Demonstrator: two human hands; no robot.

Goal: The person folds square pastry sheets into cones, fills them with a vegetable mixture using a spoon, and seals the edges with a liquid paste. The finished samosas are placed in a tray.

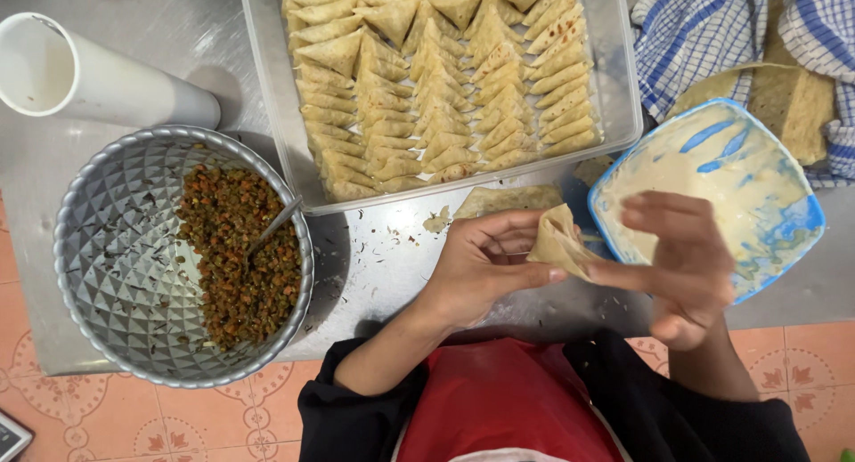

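Folded pastry piece held between both your hands, above the front edge of the metal table.

Your left hand pinches the folded pastry piece between thumb and fingers at its lower left side. Your right hand is blurred; its index finger touches the piece's lower right corner, the other fingers are spread above it, and it closes on nothing. The piece's long axis runs from upper left to lower right, with the narrow tip toward the upper left, facing the clear tray of stacked triangular pastries. The blue bowl, smeared with pale paste, sits just beside the piece on the right. The metal bowl with minced filling and a spoon stands well apart on the left.
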